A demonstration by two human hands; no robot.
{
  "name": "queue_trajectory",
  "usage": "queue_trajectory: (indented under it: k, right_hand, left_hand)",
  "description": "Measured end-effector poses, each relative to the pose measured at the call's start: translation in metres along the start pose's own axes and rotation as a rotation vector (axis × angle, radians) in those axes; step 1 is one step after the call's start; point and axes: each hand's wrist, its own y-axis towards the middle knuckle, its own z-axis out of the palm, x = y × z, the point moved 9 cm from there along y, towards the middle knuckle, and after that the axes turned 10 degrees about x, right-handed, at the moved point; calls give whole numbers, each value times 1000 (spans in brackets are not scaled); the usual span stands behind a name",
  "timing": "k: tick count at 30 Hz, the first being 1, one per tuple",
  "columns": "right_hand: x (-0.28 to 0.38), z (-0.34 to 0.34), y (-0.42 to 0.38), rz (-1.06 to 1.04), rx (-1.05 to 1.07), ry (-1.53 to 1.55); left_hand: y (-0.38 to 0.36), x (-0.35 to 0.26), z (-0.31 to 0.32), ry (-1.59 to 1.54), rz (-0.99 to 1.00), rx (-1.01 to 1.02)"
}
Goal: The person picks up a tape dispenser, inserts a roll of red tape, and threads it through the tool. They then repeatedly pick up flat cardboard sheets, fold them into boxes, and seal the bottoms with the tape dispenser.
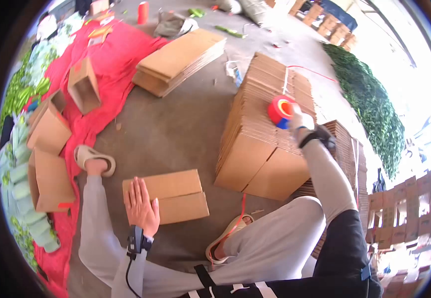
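A cardboard box (180,196) with closed flaps sits on the floor between my feet. My left hand (143,206) lies flat on its left end, fingers stretched out. Over the tall stack of flattened cardboard (255,144) on the right, my right hand (300,120) is wrapped round a tape dispenser with a red roll (279,110) and a blue part. Motion blurs the fingers of that hand a little.
Several open boxes (51,181) stand at the left by a red cloth (106,64) and wrapped green produce. Flattened cartons (180,57) lie ahead on the floor. A green leafy heap (369,99) and stacked boxes (409,208) are at the right.
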Motion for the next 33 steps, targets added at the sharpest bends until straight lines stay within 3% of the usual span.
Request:
queue_trajectory:
  k: [1, 2, 4, 6, 8, 12, 14, 15, 18, 19, 20, 22, 24, 26, 29, 33]
  right_hand:
    - [-21, -4, -2, 185, 151, 365]
    - [-58, 20, 63, 54, 334, 685]
    - [-66, 44, 32, 409, 379, 693]
    - [-61, 26, 37, 467, 293, 487]
    - [-38, 26, 35, 216, 270, 433]
    - [-23, 49, 24, 28, 461, 614]
    - [-5, 46, 2, 30, 491, 470]
    - [8, 56, -5, 27, 621, 471]
    - [143, 84, -151, -359, 639, 625]
    - [155, 96, -181, -340, 744, 578]
    - [167, 107, -211, -324, 847, 524]
    - [188, 134, -268, -534, 936, 84]
    - [192, 165, -317, -687, 907, -179]
    - [208, 188, -374, -1306, 879, -477]
    - [180, 222, -401, -1172, 1001, -512]
    - [178, 223, -422, -1245, 974, -611]
  left_hand:
    - [3, -3, -5, -27, -13, 20]
    - [-2, 0, -7, -40, -41, 49]
    - [0, 4, -6, -31, -38, 41]
    - [-6, 1, -1, -37, -32, 46]
    - [-3, 4, -3, -42, -42, 36]
    - [-3, 7, 2, -33, -56, 50]
    - [-5, 7, 5, -38, -66, 53]
    - [-4, 7, 6, -47, -64, 42]
    - [-3, 11, 6, -63, -72, 16]
    - [-3, 11, 6, -69, -74, 10]
    - [-4, 11, 7, -78, -71, 8]
    - [-5, 12, 12, -78, -68, -3]
    - [-4, 13, 12, -60, -81, -14]
    - [-5, 13, 12, -60, -80, -22]
    - [-2, 15, 9, -40, -83, -34]
    - [-8, 15, 3, -49, -54, -28]
